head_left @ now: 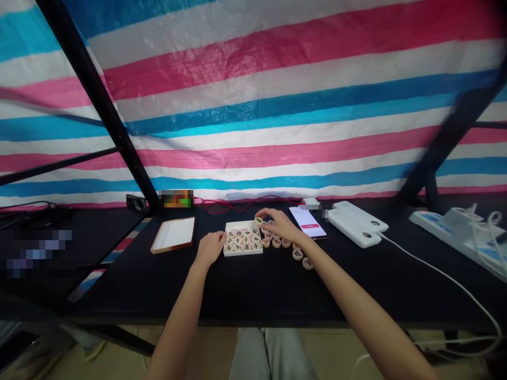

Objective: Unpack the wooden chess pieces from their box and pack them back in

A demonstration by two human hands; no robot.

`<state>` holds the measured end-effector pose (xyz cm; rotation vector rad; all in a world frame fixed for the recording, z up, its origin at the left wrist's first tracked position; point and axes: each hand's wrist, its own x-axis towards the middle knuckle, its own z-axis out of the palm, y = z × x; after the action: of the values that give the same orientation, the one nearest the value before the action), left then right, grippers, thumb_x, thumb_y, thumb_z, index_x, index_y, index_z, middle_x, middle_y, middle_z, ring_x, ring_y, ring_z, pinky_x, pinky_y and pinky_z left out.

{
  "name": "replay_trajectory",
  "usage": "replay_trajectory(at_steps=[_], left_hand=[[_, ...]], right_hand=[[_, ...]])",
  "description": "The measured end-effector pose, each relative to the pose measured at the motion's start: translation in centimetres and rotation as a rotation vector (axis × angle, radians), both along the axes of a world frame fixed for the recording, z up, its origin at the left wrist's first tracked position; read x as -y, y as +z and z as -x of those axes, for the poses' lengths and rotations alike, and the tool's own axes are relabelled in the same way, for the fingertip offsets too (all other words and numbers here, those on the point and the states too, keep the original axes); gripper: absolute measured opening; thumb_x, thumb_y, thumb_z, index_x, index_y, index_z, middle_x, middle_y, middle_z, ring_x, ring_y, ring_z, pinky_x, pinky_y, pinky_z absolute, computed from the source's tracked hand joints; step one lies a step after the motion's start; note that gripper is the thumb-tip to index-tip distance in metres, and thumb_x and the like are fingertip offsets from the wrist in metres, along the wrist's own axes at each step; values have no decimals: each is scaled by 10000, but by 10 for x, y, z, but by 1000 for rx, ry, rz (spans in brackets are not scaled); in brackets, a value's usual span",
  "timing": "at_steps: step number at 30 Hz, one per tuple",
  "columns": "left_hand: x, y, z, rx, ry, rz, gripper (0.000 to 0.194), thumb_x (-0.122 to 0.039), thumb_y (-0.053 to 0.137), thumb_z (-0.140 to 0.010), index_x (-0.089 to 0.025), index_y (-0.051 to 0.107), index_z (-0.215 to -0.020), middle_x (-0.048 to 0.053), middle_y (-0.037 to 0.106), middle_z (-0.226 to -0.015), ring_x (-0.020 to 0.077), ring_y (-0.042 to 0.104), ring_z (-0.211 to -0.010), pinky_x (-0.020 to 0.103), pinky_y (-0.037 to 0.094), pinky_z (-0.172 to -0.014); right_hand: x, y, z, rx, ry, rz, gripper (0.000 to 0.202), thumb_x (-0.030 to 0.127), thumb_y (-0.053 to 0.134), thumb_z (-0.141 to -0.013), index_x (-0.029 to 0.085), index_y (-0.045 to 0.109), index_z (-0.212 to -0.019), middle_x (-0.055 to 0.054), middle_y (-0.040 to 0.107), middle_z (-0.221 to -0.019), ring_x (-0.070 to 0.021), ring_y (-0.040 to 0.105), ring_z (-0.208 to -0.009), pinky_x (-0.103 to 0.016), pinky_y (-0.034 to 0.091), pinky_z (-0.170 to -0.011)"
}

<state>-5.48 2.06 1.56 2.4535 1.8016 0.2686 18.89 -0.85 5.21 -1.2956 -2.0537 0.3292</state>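
A white box [243,254] on the black table holds several round wooden pieces with characters, set in rows, with part of its far side bare. My left hand [211,247] rests at the box's left edge, its fingers together; whether anything is between them is hidden. At the box's far right corner, my right hand [279,224] pinches one round piece [259,221] between thumb and fingers. More loose pieces [276,242] lie right of the box, partly under my right hand and wrist. Two of them [302,259] sit nearer the front, beside my right forearm.
An open box lid [173,235] lies at the left. Behind the right hand's side is a lit phone [308,221], then white devices [356,224] with a cable and a power strip [455,232]. A red cable [222,205] and a small display [176,198] are at the back.
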Motion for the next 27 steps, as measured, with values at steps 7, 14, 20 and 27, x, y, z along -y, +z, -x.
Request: replay_trajectory(at_steps=[7, 14, 20, 27], left_hand=[[-2, 1, -2, -15, -7, 7, 465, -425, 205, -868, -203, 612, -906, 69, 644, -883, 181, 579, -838, 230, 375, -670], [-4, -2, 0, -35, -34, -25, 490, -433, 175, -868, -202, 607, -883, 74, 645, -861, 185, 585, -797, 243, 376, -649], [-4, -2, 0, -36, -25, -13, 481, -423, 185, -867, -195, 608, -882, 76, 643, -858, 181, 583, -787, 242, 371, -646], [-5, -4, 1, -28, -29, -12, 488, -440, 183, -864, -201, 606, -908, 79, 639, -880, 187, 580, -811, 246, 374, -657]], right_hand=[[-35, -20, 11, 188, -128, -20, 169, 291, 548, -739, 260, 602, -895, 8, 625, -941, -173, 510, -874, -314, 260, -772], [-28, -27, 11, 258, -140, -1, 180, 345, 509, -769, 269, 599, -905, 7, 627, -908, -167, 492, -850, -296, 211, -726], [-26, -28, 10, 302, -104, -2, 243, 386, 426, -825, 255, 620, -890, -6, 609, -1008, -175, 473, -890, -314, 218, -739], [-21, -28, 15, 422, -149, -136, 341, 366, 289, -891, 287, 616, -944, -5, 509, -1175, -189, 390, -1023, -354, 234, -783]])
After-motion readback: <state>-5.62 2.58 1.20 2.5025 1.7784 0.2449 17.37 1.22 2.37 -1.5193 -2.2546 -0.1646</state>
